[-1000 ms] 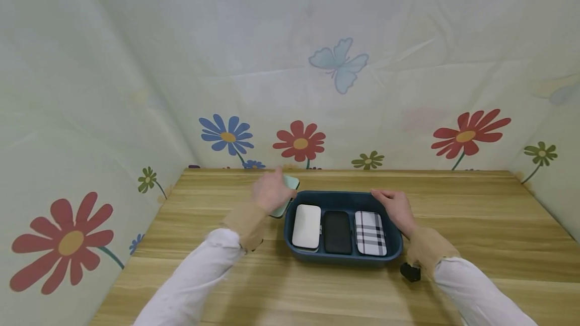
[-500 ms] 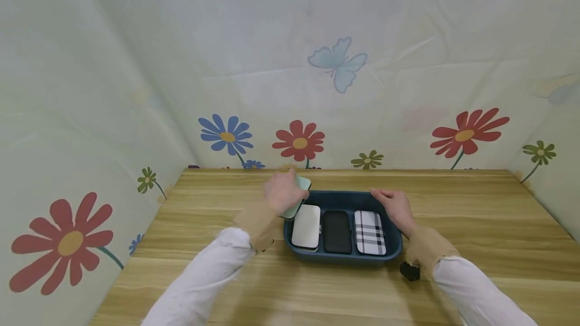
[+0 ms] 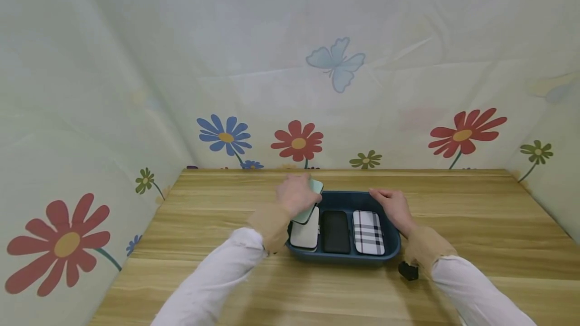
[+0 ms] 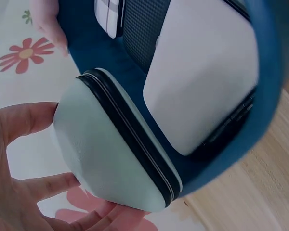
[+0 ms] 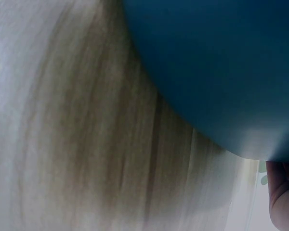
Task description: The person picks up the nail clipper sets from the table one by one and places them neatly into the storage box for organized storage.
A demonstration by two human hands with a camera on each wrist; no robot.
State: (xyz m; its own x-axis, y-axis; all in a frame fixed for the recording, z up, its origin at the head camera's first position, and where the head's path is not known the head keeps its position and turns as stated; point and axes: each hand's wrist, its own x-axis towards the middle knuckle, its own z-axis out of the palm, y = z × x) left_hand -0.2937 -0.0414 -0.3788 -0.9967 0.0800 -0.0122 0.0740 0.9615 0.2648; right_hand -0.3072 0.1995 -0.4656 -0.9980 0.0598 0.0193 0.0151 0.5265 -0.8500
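My left hand (image 3: 296, 196) grips a mint-green clamshell case (image 4: 115, 144) with a black and silver seam, thumb on one end and fingers on the other. It is tilted over the left end of a dark blue bin (image 3: 331, 258), above a white case (image 4: 202, 72). Beside the white case in the bin lie a black textured case (image 3: 336, 233) and a black-and-white plaid case (image 3: 368, 233). At the bin's back right corner, my right hand (image 3: 395, 208) holds the rim; in the right wrist view only some of its fingers show, against the outer wall.
The bin stands on a wood-grain table (image 3: 208, 200). A pale flowered cloth (image 3: 254, 79) hangs behind the table and along both sides.
My left hand has carried the mint-green case rightward, from beside the bin's left end to over the white case. The right hand has stayed at the rim.
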